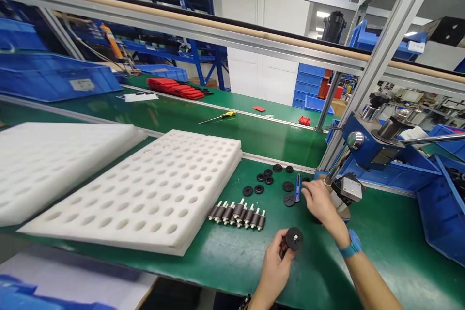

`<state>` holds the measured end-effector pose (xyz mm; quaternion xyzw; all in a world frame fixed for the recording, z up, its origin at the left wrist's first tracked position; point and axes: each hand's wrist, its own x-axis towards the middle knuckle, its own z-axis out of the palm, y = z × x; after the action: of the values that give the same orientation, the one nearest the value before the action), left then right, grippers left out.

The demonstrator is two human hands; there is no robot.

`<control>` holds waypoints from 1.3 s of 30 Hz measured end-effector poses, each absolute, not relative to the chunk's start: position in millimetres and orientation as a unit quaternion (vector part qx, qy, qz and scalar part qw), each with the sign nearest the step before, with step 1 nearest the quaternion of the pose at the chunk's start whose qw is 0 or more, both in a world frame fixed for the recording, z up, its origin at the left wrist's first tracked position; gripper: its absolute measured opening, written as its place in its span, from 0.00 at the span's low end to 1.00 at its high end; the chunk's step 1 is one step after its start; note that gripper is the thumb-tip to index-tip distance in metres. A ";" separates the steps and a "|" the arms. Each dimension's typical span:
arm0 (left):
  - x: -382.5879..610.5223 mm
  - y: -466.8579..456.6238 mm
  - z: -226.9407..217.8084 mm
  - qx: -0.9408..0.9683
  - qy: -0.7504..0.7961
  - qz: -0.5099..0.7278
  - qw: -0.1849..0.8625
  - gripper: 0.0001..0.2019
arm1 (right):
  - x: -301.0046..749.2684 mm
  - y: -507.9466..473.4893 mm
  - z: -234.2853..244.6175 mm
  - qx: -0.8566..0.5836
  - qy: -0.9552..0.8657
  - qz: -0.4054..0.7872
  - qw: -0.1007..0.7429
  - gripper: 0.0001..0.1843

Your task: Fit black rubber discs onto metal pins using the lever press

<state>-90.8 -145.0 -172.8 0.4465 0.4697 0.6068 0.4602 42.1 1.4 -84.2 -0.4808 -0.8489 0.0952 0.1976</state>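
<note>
My left hand [275, 262], near the front edge of the bench, is closed around a dark rotor with a white shaft. A round black disc [294, 239] sits on its upper end, with the white shaft tip showing at the centre. My right hand [319, 201] reaches over the bench beside the press, its fingers slightly apart and no object visible in them. Just left of its fingertips lies a blue utility knife [298, 188]. One black disc [306, 179] is partly hidden behind that hand. Several other black discs [269, 180] lie loose further left.
Several dark rotors with white shafts [238, 213] stand beside a white foam tray [145, 179] with round holes. Another white foam slab [54, 164] lies left. A blue hand press [374, 140] stands right, near blue bins [441, 208]. A yellow-handled screwdriver [227, 115] lies behind.
</note>
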 end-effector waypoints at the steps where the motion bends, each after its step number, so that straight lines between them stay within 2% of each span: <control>1: -90.9 -144.9 -171.6 0.441 0.470 0.609 0.462 0.18 | 38.8 16.2 -86.5 -0.501 -0.842 0.066 0.187 0.16; 3: -90.9 -144.7 -170.1 0.432 0.470 0.615 0.463 0.18 | 31.8 40.2 -93.5 -0.527 -0.835 0.018 0.158 0.13; 6: -90.8 -144.9 -168.6 0.430 0.471 0.618 0.460 0.17 | 23.7 59.0 -104.9 -0.540 -0.834 -0.029 0.115 0.18; 13: -90.6 -146.0 -163.8 0.436 0.491 0.601 0.455 0.17 | 29.9 53.6 -113.4 -0.533 -0.840 -0.083 0.059 0.17; 19: -89.6 -145.3 -166.8 0.440 0.499 0.593 0.453 0.16 | 40.5 36.0 -118.9 -0.495 -0.865 -0.068 0.042 0.09; 27: -89.5 -145.0 -171.1 0.433 0.504 0.592 0.456 0.16 | 49.2 8.5 -116.0 -0.415 -0.905 -0.001 0.090 0.07; 32: -89.4 -144.5 -174.8 0.442 0.505 0.589 0.450 0.14 | 60.7 -26.2 -103.2 -0.394 -0.903 0.033 0.168 0.21; 39: -90.0 -144.9 -177.1 0.455 0.504 0.578 0.452 0.12 | 74.8 -71.0 -97.8 -0.389 -0.885 0.085 0.240 0.17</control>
<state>-90.0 -144.9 -177.1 0.4548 0.5044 0.5779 0.4525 74.8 -71.0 -97.8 -0.3892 -0.8854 0.0851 0.2395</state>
